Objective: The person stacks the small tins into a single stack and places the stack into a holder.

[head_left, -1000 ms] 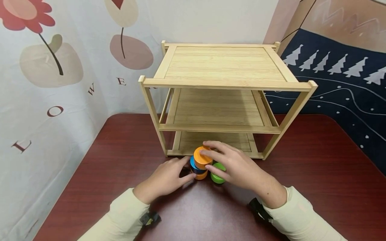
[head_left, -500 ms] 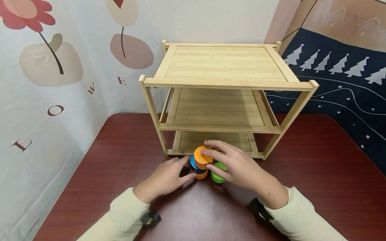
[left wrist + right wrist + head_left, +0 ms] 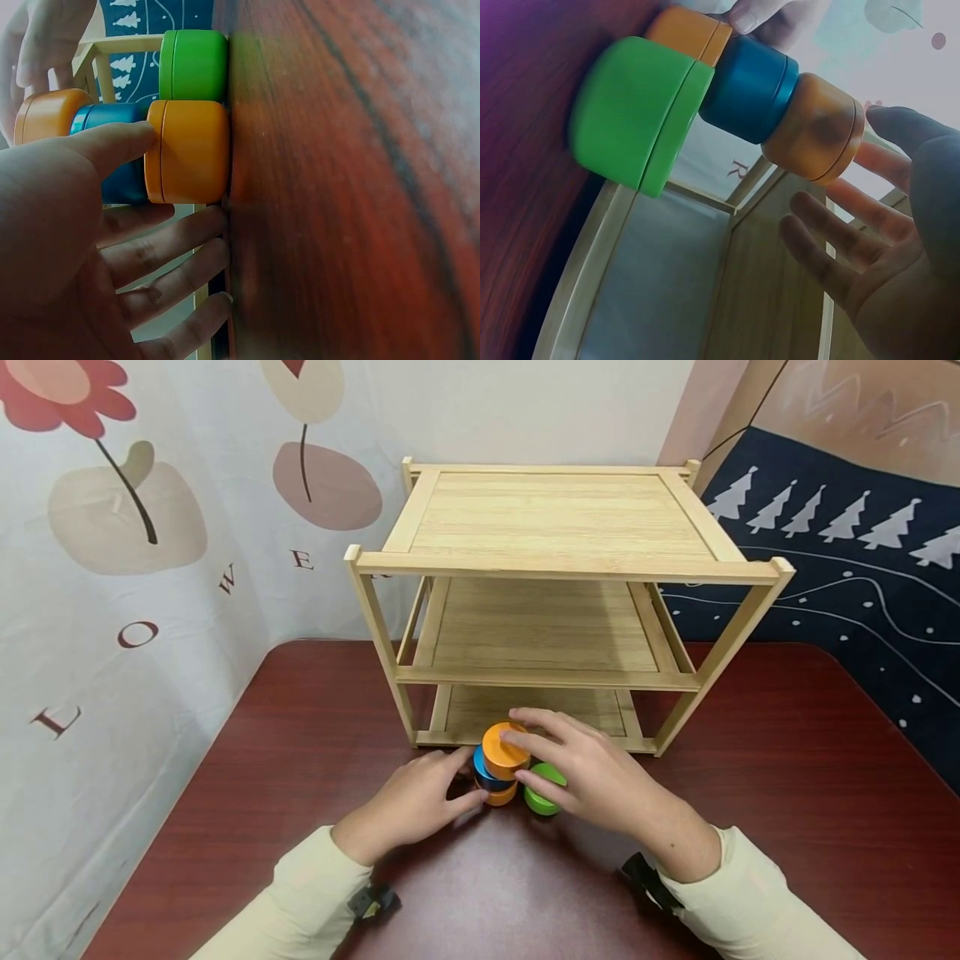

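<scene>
Three small round lidded tins stand stacked, slightly off-line, on the table (image 3: 510,868). At the bottom is an orange tin (image 3: 196,154), then a blue tin (image 3: 748,88), with a second orange tin (image 3: 492,750) on top. My left hand (image 3: 420,797) holds the lower stack, thumb tip on the bottom orange tin's lid edge and fingers along the far side. Thumb and index finger of my right hand (image 3: 603,777) pinch the top orange tin by its lid. A green tin (image 3: 630,112) stands on the table just right of the stack, partly covered by my right hand in the head view.
A three-tier wooden shelf (image 3: 555,567) stands right behind the tins, its lowest front rail close to them. A printed white cloth (image 3: 150,660) hangs on the left, and a dark blue one with trees (image 3: 825,577) on the right.
</scene>
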Action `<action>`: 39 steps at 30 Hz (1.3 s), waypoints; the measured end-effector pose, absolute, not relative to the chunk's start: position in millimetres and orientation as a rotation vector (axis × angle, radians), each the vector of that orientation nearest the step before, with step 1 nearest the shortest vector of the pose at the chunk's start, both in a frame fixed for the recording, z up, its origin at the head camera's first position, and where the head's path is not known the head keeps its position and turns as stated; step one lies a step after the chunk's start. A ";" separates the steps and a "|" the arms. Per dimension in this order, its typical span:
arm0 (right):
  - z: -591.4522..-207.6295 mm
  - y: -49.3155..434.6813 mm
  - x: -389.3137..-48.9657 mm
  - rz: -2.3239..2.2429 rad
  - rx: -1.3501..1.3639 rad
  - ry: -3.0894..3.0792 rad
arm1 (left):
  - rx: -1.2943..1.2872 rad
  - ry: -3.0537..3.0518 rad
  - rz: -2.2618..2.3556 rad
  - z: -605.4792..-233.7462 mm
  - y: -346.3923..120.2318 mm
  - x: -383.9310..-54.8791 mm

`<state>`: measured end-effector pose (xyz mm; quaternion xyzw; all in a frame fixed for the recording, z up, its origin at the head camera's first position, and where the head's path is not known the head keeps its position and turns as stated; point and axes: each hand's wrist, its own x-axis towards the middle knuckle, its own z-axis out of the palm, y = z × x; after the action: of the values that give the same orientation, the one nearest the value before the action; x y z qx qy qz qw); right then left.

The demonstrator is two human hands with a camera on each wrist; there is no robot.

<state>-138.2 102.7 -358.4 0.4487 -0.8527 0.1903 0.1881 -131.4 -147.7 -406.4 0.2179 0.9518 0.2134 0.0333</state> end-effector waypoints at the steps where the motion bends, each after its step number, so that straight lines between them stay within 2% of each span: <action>1: -358.2 103.4 -137.7 0.535 1.258 -2.404 | 0.671 2.928 0.659 -406.2 -147.6 -131.3; 39: -365.7 132.4 -131.6 0.481 1.197 -2.485 | 0.653 2.923 0.652 -407.5 -145.9 -133.0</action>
<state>-131.6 132.4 -365.7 0.4214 -0.8746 0.1692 0.1699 -133.0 -145.9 -407.5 0.2128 0.9529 0.2127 0.0383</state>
